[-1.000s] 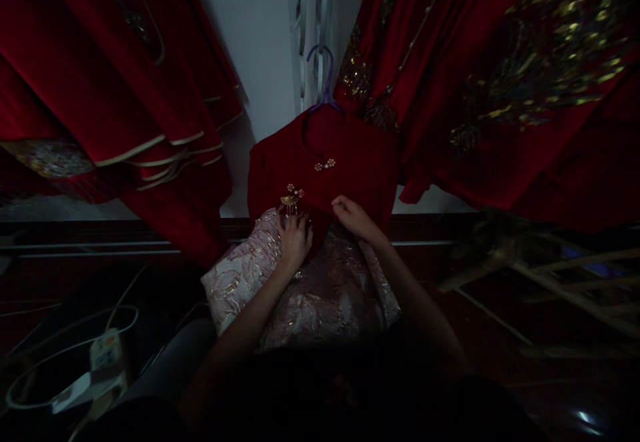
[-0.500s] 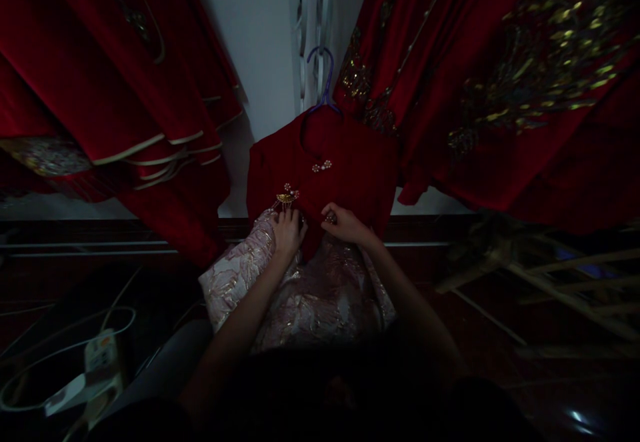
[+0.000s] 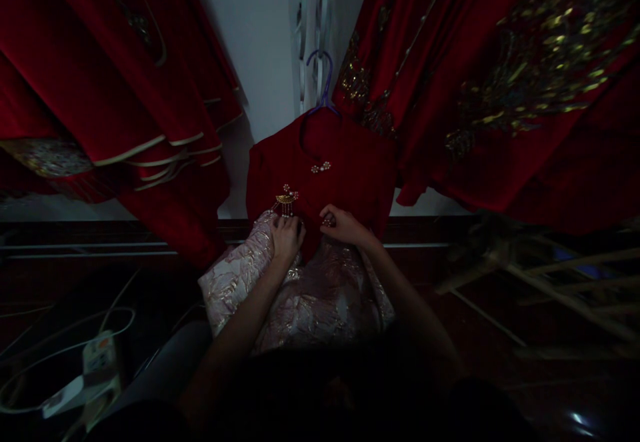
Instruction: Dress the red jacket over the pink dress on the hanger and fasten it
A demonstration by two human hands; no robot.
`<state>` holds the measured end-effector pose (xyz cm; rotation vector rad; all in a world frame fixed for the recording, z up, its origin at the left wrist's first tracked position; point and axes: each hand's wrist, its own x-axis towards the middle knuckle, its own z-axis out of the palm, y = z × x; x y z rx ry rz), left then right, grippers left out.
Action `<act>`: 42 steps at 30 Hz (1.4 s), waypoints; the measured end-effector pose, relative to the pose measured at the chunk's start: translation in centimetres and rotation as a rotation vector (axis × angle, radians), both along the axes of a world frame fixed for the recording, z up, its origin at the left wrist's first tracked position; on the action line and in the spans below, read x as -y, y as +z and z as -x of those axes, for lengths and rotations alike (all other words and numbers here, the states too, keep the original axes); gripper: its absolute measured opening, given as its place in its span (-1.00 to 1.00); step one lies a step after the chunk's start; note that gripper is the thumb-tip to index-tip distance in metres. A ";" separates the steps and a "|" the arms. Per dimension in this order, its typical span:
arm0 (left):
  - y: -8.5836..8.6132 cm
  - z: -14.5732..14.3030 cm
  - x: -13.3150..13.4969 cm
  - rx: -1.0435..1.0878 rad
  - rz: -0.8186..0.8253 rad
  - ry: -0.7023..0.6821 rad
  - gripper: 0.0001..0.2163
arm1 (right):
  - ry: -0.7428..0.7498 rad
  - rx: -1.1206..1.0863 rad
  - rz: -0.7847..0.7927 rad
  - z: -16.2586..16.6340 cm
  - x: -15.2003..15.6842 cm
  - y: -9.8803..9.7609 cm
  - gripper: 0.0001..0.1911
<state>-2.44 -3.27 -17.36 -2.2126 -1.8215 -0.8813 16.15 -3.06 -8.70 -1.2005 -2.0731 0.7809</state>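
A dark red garment [image 3: 345,172] hangs on a purple hanger [image 3: 322,79] against the white wall, its lower part draped over a pale pink brocade cloth [image 3: 240,275] on my lap. My left hand [image 3: 286,237] presses down on the red fabric with curled fingers, just below a gold ornament with dangling beads [image 3: 286,200]. My right hand [image 3: 343,225] is closed in a pinch on the red fabric's front edge, holding a small pearly clasp. Another pearl clasp [image 3: 321,167] sits higher on the garment.
Heavy red embroidered garments hang at the left [image 3: 100,82] and right [image 3: 500,82]. A white power strip [image 3: 97,362] with cables lies on the dark floor at lower left. A pale wooden frame [image 3: 550,275] stands at the right.
My right hand has moved left and down along the red fabric toward my left hand and closed on the small clasp. My left hand shifted slightly up.
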 end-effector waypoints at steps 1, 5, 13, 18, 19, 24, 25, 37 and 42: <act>0.1 0.0 0.0 -0.011 0.008 0.010 -0.81 | 0.014 -0.008 0.004 0.0 -0.1 -0.2 -0.76; 0.1 -0.3 -0.4 -0.024 0.034 0.041 -0.81 | 0.046 -0.021 0.032 0.0 -0.2 -0.6 -0.77; -0.7 -0.1 -1.2 0.110 -0.009 0.019 -0.91 | 0.018 -0.074 0.052 0.5 -0.6 -1.3 -0.79; -0.8 0.0 -1.3 0.095 -0.041 0.043 -0.81 | -0.005 -0.121 0.031 0.9 -0.9 -2.1 -0.81; -0.7 0.0 -1.3 0.075 -0.041 0.047 -0.81 | -0.004 -0.125 0.026 0.9 -0.9 -2.2 -0.81; -0.8 -0.3 -1.4 0.041 -0.011 0.083 -0.84 | -0.002 -0.127 0.008 0.9 -1.0 -2.5 -0.81; -0.9 -0.3 -1.4 0.043 -0.006 0.079 -0.85 | 0.003 -0.133 0.013 0.9 -1.1 -2.6 -0.81; -1.3 -0.2 -2.0 0.808 0.109 -0.213 -0.87 | -0.040 -0.153 -0.054 1.6 -1.4 -3.8 -0.86; -1.5 -0.2 -2.1 1.021 0.134 -0.296 -0.84 | -0.152 -0.201 -0.081 2.5 -1.5 -4.9 -0.88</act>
